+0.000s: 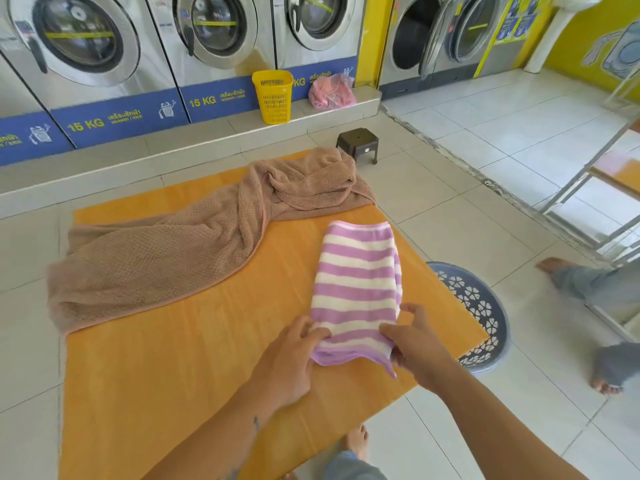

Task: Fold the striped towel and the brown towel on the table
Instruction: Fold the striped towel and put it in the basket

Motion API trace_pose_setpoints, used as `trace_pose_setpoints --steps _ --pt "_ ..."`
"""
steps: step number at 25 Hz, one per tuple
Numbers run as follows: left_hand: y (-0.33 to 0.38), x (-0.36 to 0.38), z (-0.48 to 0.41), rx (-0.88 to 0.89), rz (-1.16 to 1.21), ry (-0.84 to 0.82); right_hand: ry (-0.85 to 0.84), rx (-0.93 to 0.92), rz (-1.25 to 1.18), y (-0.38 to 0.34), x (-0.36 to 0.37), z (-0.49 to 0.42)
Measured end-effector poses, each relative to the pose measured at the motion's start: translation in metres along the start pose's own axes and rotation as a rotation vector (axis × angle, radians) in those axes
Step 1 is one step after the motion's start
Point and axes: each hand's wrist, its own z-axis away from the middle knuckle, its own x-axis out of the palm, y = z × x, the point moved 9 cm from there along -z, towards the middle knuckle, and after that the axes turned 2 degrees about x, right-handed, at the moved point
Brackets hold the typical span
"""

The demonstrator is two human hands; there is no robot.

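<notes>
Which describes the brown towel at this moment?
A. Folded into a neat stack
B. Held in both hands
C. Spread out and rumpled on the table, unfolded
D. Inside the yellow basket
C: the brown towel lies loose and creased across the table, while both hands grip the striped towel.

1. Striped towel [356, 289]: soft fleecy cloth, matt.
2. Brown towel [166, 258]: waffle-textured cloth, rough, matt.
3. Desk [194, 362]: orange wood-grain top, smooth, faint sheen.
4. Washing machines [173, 60]: brushed metal fronts, glossy glass doors.
5. Yellow basket [273, 95]: perforated plastic.
6. Floor [519, 140]: glossy tile.
</notes>
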Motion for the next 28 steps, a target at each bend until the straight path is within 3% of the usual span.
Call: trace_pose_setpoints --steps 3,8,11,13,16,20,23,25,28 --pt "0.007 -0.018 -0.003 0.016 0.084 0.089 0.0 -0.152 0.16 -0.009 -0.004 0.014" --pt "0.013 -0.058 0.006 -0.001 0.324 0.16 -0.035 -0.644 0.862 -0.028 0.012 0.053" --pt "0.011 -0.072 0.013 -0.035 0.408 0.166 0.091 -0.825 1.004 -0.037 0.023 0.062" --pt "0.007 -0.083 0.011 -0.063 0.41 0.224 0.127 -0.762 0.869 -0.048 0.023 0.05" --pt "-0.009 -0.096 -0.002 -0.185 0.446 0.313 0.066 -0.527 0.67 -0.061 0.027 0.025" --pt "-0.027 -0.078 -0.02 -0.386 0.612 0.17 0.083 -0.413 0.683 -0.069 0.034 -0.009" --pt "-0.038 -0.073 -0.022 -0.435 0.504 0.261 0.069 -0.413 0.709 -0.074 0.047 -0.031" --pt "-0.05 -0.069 -0.015 -0.562 0.344 0.327 0.064 -0.421 0.78 -0.073 0.055 -0.043" --pt "-0.058 -0.06 -0.008 -0.759 0.166 0.294 0.051 -0.329 0.931 -0.06 0.061 -0.054"
